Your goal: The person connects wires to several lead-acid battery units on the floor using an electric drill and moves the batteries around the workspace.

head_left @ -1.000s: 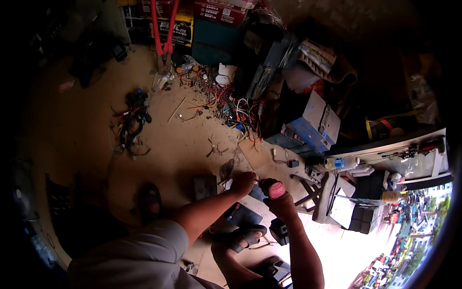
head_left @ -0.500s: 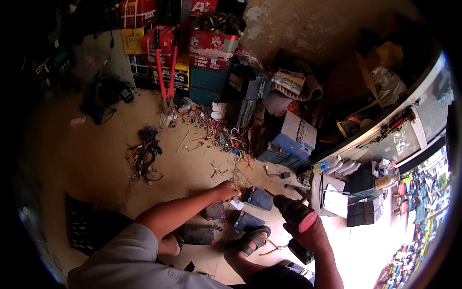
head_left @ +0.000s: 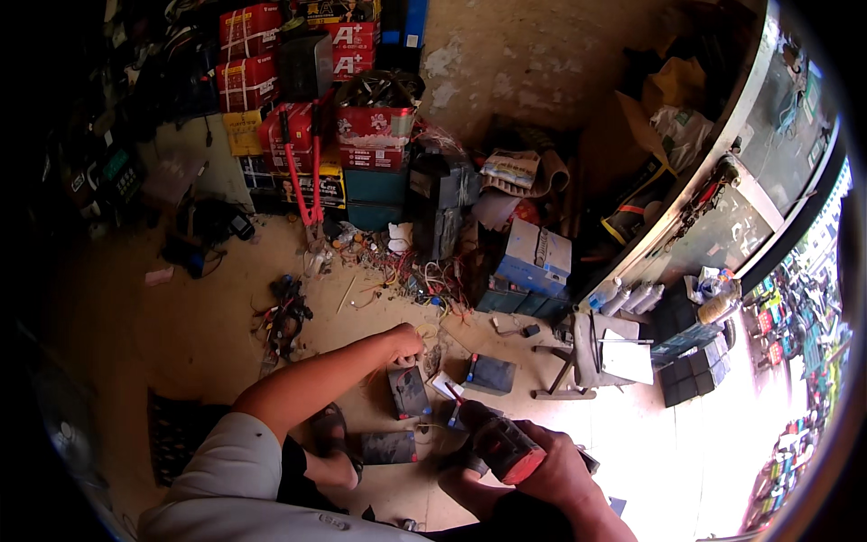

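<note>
Both hands were seen from the head camera: the left hand was pressed down on top of a small dark battery standing on the floor, while the right hand was clamped round a drill whose tip was aimed toward that battery. A slip of the tip off the casing could be judged likely to strike the steadying fingers or gouge the case, since the battery was braced by one hand alone. Red cartons were stacked against the wall; their contents could not be told. Loose wires were scattered nearby.
</note>
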A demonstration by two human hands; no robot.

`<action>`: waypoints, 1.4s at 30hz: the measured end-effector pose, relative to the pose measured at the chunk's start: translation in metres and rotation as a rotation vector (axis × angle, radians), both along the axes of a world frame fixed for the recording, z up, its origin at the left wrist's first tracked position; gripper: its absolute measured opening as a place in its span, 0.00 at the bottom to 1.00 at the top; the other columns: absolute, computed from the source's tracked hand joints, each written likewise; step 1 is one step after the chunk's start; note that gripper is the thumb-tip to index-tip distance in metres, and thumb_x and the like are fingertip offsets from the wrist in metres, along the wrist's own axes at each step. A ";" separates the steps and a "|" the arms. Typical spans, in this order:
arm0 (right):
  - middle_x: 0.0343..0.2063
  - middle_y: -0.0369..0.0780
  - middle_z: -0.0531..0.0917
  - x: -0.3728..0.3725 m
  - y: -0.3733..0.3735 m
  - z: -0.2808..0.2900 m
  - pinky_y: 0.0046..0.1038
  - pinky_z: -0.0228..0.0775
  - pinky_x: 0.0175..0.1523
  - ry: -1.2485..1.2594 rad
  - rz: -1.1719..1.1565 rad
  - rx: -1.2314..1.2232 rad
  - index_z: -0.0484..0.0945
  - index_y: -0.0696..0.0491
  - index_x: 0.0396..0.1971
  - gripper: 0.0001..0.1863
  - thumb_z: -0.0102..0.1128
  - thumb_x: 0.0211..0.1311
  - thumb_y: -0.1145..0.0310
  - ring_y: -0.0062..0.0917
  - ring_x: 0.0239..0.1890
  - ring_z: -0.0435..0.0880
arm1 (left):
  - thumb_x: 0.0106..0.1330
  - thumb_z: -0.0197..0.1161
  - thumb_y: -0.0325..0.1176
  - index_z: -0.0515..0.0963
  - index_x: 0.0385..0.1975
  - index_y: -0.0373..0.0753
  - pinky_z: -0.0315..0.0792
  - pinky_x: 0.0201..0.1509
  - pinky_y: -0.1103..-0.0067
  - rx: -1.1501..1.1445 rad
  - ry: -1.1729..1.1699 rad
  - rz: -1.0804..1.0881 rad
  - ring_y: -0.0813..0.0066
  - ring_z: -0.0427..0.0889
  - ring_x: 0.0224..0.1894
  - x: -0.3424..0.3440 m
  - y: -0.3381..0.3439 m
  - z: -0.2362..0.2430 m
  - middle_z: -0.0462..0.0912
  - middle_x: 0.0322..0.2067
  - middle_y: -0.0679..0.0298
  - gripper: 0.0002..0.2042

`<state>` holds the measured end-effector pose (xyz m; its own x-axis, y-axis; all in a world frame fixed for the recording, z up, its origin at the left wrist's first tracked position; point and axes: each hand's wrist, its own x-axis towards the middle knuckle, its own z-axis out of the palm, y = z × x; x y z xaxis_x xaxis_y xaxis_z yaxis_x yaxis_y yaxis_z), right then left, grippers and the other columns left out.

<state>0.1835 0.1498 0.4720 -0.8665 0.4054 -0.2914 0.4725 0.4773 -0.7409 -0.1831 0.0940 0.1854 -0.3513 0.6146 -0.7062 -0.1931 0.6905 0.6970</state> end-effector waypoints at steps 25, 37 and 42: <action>0.35 0.44 0.89 -0.019 0.080 -0.040 0.28 0.79 0.47 -0.052 -0.224 -0.054 0.83 0.57 0.47 0.23 0.74 0.47 0.76 0.24 0.38 0.88 | 0.61 0.68 0.32 0.77 0.63 0.40 0.77 0.61 0.60 0.040 0.849 -0.290 0.48 0.82 0.56 0.015 0.048 -0.143 0.83 0.53 0.47 0.27; 0.37 0.43 0.89 -0.034 0.093 -0.041 0.29 0.79 0.47 -0.218 -0.226 -0.078 0.83 0.56 0.49 0.25 0.77 0.47 0.72 0.30 0.38 0.89 | 0.63 0.58 0.27 0.83 0.57 0.50 0.77 0.61 0.62 0.044 0.940 -0.545 0.48 0.79 0.62 0.005 0.100 -0.223 0.64 0.74 0.48 0.22; 0.41 0.44 0.89 -0.036 0.106 -0.056 0.32 0.79 0.48 -0.149 -0.175 -0.102 0.82 0.55 0.52 0.25 0.75 0.51 0.74 0.33 0.41 0.88 | 0.66 0.59 0.27 0.77 0.62 0.43 0.79 0.56 0.62 -0.021 0.589 -0.232 0.48 0.82 0.57 -0.015 0.128 -0.251 0.67 0.70 0.46 0.23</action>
<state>0.1471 0.2559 0.4163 -0.7296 0.5077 -0.4581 0.6495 0.3049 -0.6966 -0.1981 0.2217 -0.0651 -0.5441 0.7095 -0.4478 0.3751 0.6831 0.6266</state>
